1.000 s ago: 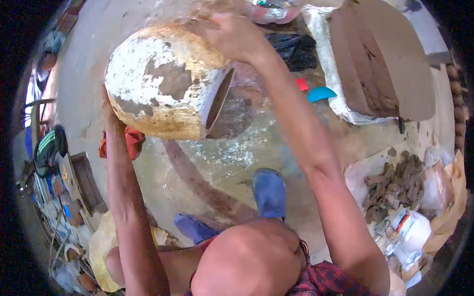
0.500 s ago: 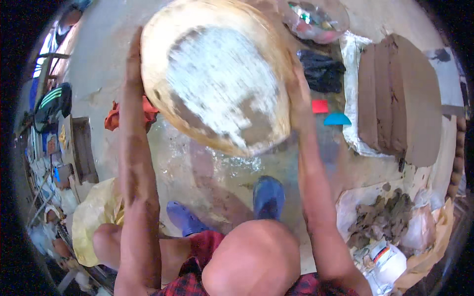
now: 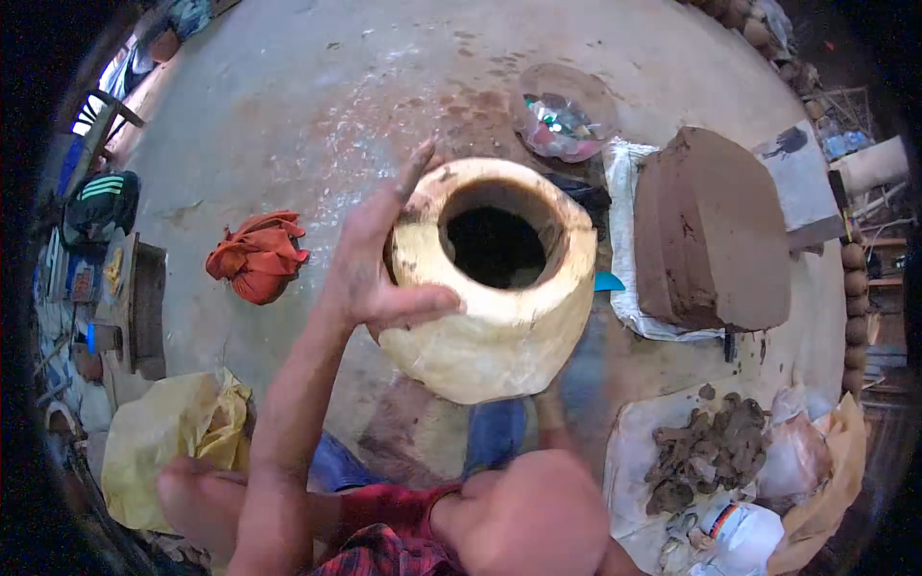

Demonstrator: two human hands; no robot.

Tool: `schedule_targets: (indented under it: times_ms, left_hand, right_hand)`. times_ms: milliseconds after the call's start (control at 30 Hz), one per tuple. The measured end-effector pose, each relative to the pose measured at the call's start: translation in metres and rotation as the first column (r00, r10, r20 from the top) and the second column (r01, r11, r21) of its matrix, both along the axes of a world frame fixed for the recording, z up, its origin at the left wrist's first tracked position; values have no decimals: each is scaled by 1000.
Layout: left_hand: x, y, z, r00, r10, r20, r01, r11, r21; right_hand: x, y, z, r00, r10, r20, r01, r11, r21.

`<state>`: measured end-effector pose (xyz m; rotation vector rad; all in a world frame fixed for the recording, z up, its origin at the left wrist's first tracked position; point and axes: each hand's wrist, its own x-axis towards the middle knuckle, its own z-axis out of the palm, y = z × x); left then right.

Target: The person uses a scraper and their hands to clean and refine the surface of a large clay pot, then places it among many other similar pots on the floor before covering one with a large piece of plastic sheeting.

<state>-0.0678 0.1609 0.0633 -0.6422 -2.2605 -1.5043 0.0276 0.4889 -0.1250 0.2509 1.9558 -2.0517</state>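
A heavy-looking, cream-coloured round pot (image 3: 490, 346) with a thick rim and a dark round opening is held up in front of me, its mouth tilted toward me. My left hand (image 3: 384, 259) grips its left side, the thumb lying across the front of the rim and the fingers behind. The right forearm runs up under the pot, and the right hand is hidden by it. Behind the pot, to the right, show part of a teal half-round piece (image 3: 607, 281) and some black plastic (image 3: 581, 197).
A large brown clay block (image 3: 715, 230) stands on white sheeting at right. Clay scraps (image 3: 706, 451) lie nearer me. A red cloth bundle (image 3: 257, 257) sits on the floor at left, a clear bowl (image 3: 562, 115) beyond the pot, a yellow sack (image 3: 158, 451) by my left knee.
The pot has come down and nearer, turning from its whitish, broad face to its open mouth. My right hand has left its right side and gone out of sight beneath; the left still holds on.
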Motion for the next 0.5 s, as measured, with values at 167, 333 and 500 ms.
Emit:
schedule_targets:
  times_ms: [167, 333, 500]
  left_hand:
    - [37, -13, -13, 997, -53, -54, 47, 994, -104]
    - [65, -15, -29, 996, -67, -51, 63, 996, -67]
    - [73, -20, -18, 993, -104, 49, 106, 993, -45]
  right_hand:
    - [7, 21, 27, 979, 202, 0, -194, 941, 279]
    - [4, 32, 45, 900, 435, 1, -370, 765, 528]
    - [-10, 43, 60, 799, 601, 32, -469, 587, 660]
